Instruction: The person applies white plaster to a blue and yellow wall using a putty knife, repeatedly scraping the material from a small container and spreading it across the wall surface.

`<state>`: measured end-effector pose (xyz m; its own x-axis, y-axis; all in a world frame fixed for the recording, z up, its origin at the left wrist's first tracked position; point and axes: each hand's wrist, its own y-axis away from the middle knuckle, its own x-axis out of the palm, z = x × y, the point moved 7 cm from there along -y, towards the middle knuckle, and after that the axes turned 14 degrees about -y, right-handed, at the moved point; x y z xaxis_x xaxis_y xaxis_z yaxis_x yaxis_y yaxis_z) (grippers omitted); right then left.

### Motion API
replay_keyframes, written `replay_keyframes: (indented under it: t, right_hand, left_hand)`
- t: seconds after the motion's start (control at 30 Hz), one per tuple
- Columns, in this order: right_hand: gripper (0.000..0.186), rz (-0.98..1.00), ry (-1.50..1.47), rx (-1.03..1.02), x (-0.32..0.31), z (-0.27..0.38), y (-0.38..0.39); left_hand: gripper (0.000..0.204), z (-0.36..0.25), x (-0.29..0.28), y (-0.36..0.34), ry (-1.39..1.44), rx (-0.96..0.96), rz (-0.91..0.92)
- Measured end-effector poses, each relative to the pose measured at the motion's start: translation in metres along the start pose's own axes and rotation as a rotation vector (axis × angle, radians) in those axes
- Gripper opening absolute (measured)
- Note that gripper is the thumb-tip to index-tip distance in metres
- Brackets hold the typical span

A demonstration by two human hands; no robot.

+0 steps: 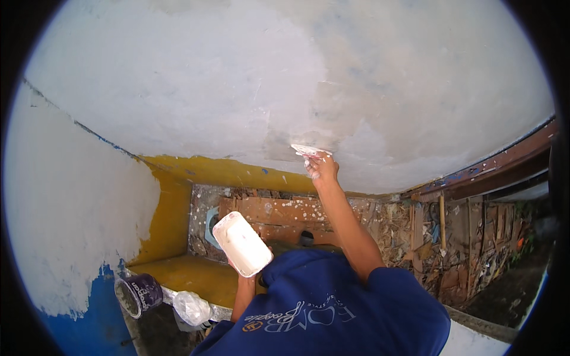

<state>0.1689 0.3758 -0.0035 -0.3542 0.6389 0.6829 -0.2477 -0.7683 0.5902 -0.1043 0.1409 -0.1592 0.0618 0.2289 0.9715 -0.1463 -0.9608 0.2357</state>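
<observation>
My left hand (245,281) holds up a white rectangular plastic tub (223,228) from below, its fingers mostly hidden behind it. Some whitish paste lies inside the tub. Out in front, my right hand (322,168) grips a putty knife (311,150) with a flat, paste-smeared blade. The blade is at the lower part of the wall (237,89), close to its surface; whether it touches I cannot tell. White smears mark the fingers of this hand. Around the blade the wall shows a patchwork of whitish coat and duller grey areas.
A yellow-painted strip (237,172) and ledge (184,276) run below the wall. On the left stand a dark bucket (138,295) and a clear plastic bag (192,308). Spattered brown boards (273,210) and debris cover the ground. A wooden stick (442,222) leans at right.
</observation>
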Motion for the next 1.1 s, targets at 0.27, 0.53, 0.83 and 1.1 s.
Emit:
replay_keyframes:
  t: [0.27,0.53,0.83,1.1]
  right_hand:
    - [0.020,0.258,-0.019,-0.142,0.044,0.080,0.082]
    - [0.018,-0.032,0.140,0.001,-0.050,0.006,-0.013]
    - [0.019,0.216,0.027,-0.089,0.050,0.085,0.057]
    - [0.019,0.177,0.048,0.008,-0.003,0.035,0.070]
  left_hand:
    - [0.040,0.005,0.061,0.007,-0.425,0.099,-0.065]
    - [0.040,0.002,0.049,0.000,-0.605,0.132,-0.018]
    - [0.078,-0.002,0.014,0.000,-0.046,0.035,0.063]
    - [0.089,0.011,0.064,0.004,-0.301,0.116,0.168]
